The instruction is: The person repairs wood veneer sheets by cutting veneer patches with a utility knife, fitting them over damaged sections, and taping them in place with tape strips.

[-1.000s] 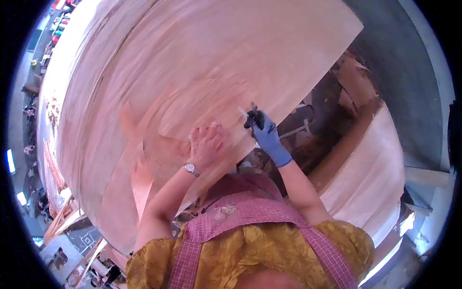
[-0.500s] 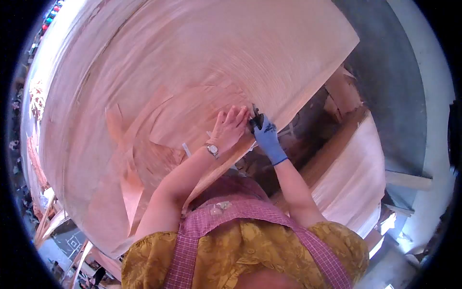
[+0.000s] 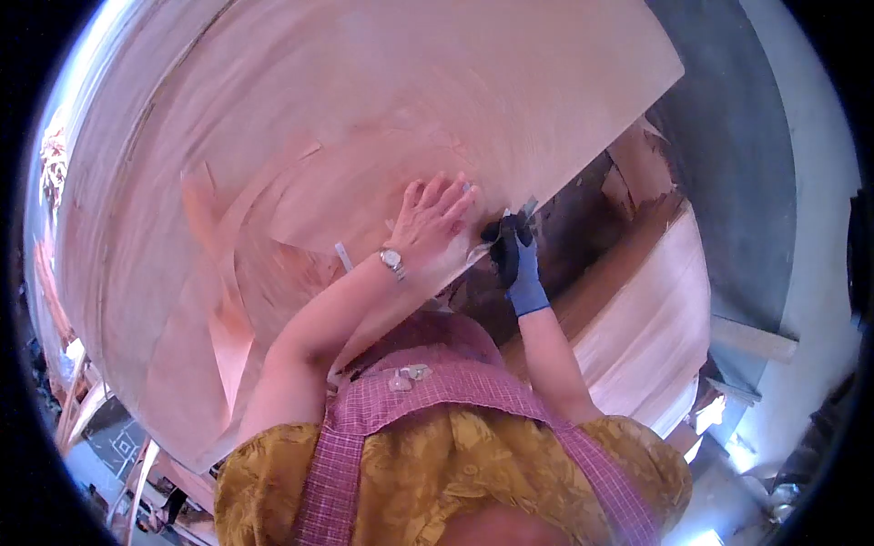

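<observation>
My bare left hand (image 3: 434, 214), with a watch (image 3: 392, 261) on its wrist, lies on a wide, thin sheet of wood veneer (image 3: 564, 82). Its fingers are stretched out and somewhat spread. Just to the right, at the sheet's near edge, my right hand (image 3: 519, 255) wears a blue and black glove. Its fingers are closed around what looks like a knife (image 3: 530, 206), whose short flat metallic blade shows above the fist; the handle is hidden. Beside the gloved fingers, a thin strip (image 3: 480, 249) curls at the veneer edge.
Loose veneer pieces (image 3: 232, 337) lie on the sheet at left. Below its right edge is a dark gap with torn veneer (image 3: 642, 164). Another pale veneer stack (image 3: 651, 314) slopes away at lower right. A board end (image 3: 754, 338) juts out beside it.
My right hand has moved a little right, towards me, and turned, so the flat blade shows. My left hand has stayed on the veneer, its fingers slightly more spread.
</observation>
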